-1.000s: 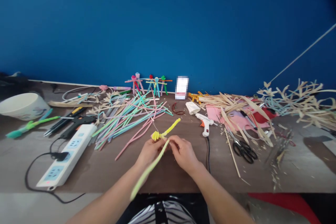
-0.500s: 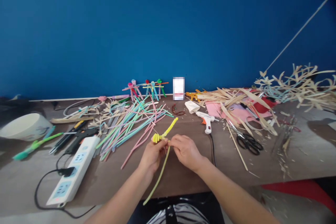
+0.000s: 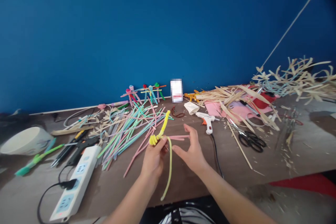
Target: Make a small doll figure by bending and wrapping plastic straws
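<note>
My left hand (image 3: 154, 157) is closed on a yellow pipe-cleaner piece (image 3: 166, 122), coiled at one end with a straight arm pointing up. From the same grip a pale yellow-green pipe cleaner (image 3: 170, 175) hangs down toward the table's front edge. Pink pipe-cleaner ends (image 3: 180, 137) stick out to the right of the left fingertips. My right hand (image 3: 193, 150) is open beside them, thumb and fingers apart. Its fingertips are close to the pink ends; whether they touch I cannot tell.
Loose pastel pipe cleaners (image 3: 131, 136) lie left of my hands, near a power strip (image 3: 78, 182) and a white bowl (image 3: 26, 140). Small pipe-cleaner figures (image 3: 151, 92) stand at the wall. A white glue gun (image 3: 208, 122), black-handled scissors (image 3: 252, 141) and dried strips (image 3: 228, 94) lie right.
My right hand has let go and opened, moving slightly right. Pink ends now show between the hands. The hanging pale yellow-green pipe cleaner has swung to the right. The view has tilted slightly.
</note>
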`<state>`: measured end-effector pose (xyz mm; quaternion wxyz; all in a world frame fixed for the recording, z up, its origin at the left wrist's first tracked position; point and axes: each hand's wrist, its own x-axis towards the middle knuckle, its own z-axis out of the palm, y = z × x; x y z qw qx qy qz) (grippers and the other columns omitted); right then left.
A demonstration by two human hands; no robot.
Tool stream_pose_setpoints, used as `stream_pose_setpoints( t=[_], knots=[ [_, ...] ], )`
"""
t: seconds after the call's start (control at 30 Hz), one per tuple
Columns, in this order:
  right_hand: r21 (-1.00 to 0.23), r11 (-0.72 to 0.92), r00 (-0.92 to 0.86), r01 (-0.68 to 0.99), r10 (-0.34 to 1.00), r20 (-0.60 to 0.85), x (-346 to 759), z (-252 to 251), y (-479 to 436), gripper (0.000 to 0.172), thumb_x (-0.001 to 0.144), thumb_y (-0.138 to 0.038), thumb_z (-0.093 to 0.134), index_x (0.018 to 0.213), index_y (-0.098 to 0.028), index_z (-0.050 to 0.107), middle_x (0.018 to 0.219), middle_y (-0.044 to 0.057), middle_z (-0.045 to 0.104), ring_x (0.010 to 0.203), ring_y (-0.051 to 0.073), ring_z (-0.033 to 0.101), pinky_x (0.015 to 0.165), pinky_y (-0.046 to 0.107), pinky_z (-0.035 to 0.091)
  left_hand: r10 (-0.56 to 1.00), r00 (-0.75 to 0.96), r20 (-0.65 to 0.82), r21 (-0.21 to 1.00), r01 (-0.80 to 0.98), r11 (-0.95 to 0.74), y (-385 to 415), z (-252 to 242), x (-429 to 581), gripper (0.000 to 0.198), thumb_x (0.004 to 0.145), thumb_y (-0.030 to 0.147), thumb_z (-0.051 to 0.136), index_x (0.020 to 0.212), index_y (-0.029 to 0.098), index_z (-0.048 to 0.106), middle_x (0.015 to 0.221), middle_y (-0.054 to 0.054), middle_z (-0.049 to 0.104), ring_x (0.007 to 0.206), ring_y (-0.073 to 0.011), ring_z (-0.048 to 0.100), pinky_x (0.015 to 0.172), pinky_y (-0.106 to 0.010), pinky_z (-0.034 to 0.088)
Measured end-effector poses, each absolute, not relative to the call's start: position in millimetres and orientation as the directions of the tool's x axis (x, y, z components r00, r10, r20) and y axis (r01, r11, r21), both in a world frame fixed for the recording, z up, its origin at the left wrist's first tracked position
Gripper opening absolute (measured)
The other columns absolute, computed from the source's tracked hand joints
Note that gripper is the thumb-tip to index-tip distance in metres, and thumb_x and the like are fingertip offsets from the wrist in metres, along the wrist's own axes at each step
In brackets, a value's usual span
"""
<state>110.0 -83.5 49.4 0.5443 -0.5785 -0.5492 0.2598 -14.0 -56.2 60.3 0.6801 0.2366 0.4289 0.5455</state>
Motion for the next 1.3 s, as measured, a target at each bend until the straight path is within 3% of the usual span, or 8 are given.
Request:
stream_pose_setpoints(
  t=[0.17, 0.3, 0.47, 0.57, 0.7, 0.93, 1.13, 1.3],
  knots=[
    [-0.992, -0.077, 0.037, -0.097, 0.996, -0.081, 101.7, 45.8, -89.9, 0.026, 0.069, -0.032, 0.058, 0.09, -0.017, 0.054, 0.087, 0.006, 0.058, 0.081, 0.017, 0.054, 0.07, 0.029, 0.044, 0.968, 0.044, -0.247, 0.803, -0.551, 0.23, -57.6, 68.2, -9.9, 0.022, 0.058, 0.021, 0.071, 0.07, 0.014, 0.054, 0.058, 0.006, 0.053, 0.048, -0.003, 0.045, 0.044, -0.014, 0.034],
    [-0.988, -0.077, -0.049, -0.131, 0.996, -0.071, 102.4, 48.8, -87.0, 0.015, 0.067, -0.026, 0.06, 0.061, -0.015, 0.051, 0.059, -0.002, 0.054, 0.057, 0.01, 0.048, 0.058, 0.023, 0.039, 0.954, 0.13, -0.271, 0.76, -0.579, 0.294, -57.4, 73.0, -9.1, 0.021, 0.057, 0.02, 0.071, 0.064, 0.014, 0.051, 0.053, 0.006, 0.05, 0.047, -0.004, 0.045, 0.046, -0.016, 0.037],
    [-0.992, -0.083, -0.186, -0.098, 0.98, -0.064, 114.5, 54.3, -77.2, 0.011, 0.069, -0.023, 0.055, 0.065, -0.017, 0.048, 0.052, -0.005, 0.054, 0.045, 0.007, 0.044, 0.046, 0.019, 0.034, 0.882, 0.259, -0.394, 0.691, -0.549, 0.47, -54.4, 79.1, -20.5, 0.023, 0.054, 0.017, 0.071, 0.062, 0.014, 0.05, 0.052, 0.006, 0.051, 0.044, -0.0042, 0.045, 0.043, -0.016, 0.038],
    [-0.993, -0.115, -0.32, -0.025, 0.942, -0.101, 123.2, 58.4, -70.2, 0.01, 0.068, -0.025, 0.055, 0.067, -0.016, 0.05, 0.047, -0.007, 0.05, 0.04, 0.006, 0.041, 0.041, 0.018, 0.031, 0.854, 0.312, -0.417, 0.715, -0.467, 0.52, -53.0, 80.7, -29.4, 0.022, 0.053, 0.015, 0.071, 0.062, 0.015, 0.051, 0.051, 0.005, 0.052, 0.042, -0.0041, 0.046, 0.041, -0.015, 0.035],
    [-0.958, 0.064, -0.388, 0.28, 0.92, -0.052, 135.8, 66.5, -61.2, 0.012, 0.069, -0.024, 0.054, 0.062, -0.015, 0.058, 0.054, -0.004, 0.055, 0.049, 0.008, 0.045, 0.049, 0.019, 0.034, 0.858, 0.351, -0.375, 0.828, -0.29, 0.48, -52.2, 75.9, -36.9, 0.018, 0.054, 0.015, 0.069, 0.06, 0.014, 0.053, 0.052, 0.004, 0.053, 0.042, -0.005, 0.046, 0.042, -0.017, 0.036],
    [-0.76, 0.163, -0.184, 0.629, 0.981, 0.058, 133.0, 79.0, -65.9, 0.016, 0.07, -0.019, 0.052, 0.056, -0.017, 0.059, 0.054, -0.001, 0.058, 0.05, 0.011, 0.049, 0.047, 0.021, 0.03, 0.962, 0.195, -0.193, 0.981, 0.038, 0.189, -53.2, 54.3, -36.4, 0.014, 0.058, 0.021, 0.067, 0.058, 0.013, 0.054, 0.052, 0.003, 0.052, 0.049, -0.0082, 0.047, 0.049, -0.019, 0.037],
    [-0.596, 0.296, -0.172, 0.746, 0.951, 0.256, 114.3, 80.7, -90.6, 0.019, 0.08, -0.019, 0.045, 0.071, -0.02, 0.062, 0.067, 0.003, 0.062, 0.062, 0.014, 0.055, 0.057, 0.023, 0.034, 0.983, 0.018, -0.185, 0.982, -0.022, 0.185, -58.0, 45.4, -27.4, 0.016, 0.06, 0.026, 0.065, 0.063, 0.013, 0.056, 0.056, 0.001, 0.055, 0.055, -0.0113, 0.052, 0.056, -0.022, 0.041],
    [-0.627, 0.392, -0.256, 0.673, 0.919, 0.3, 104.4, 67.5, -104.8, 0.029, 0.083, -0.014, 0.037, 0.103, -0.022, 0.057, 0.094, 0.006, 0.065, 0.084, 0.016, 0.06, 0.072, 0.025, 0.043, 0.976, -0.022, -0.219, 0.961, -0.179, 0.211, -57.6, 47.4, -25.0, 0.017, 0.057, 0.023, 0.067, 0.063, 0.014, 0.054, 0.055, 0.003, 0.054, 0.052, -0.0096, 0.051, 0.054, -0.022, 0.042]
  ],
)
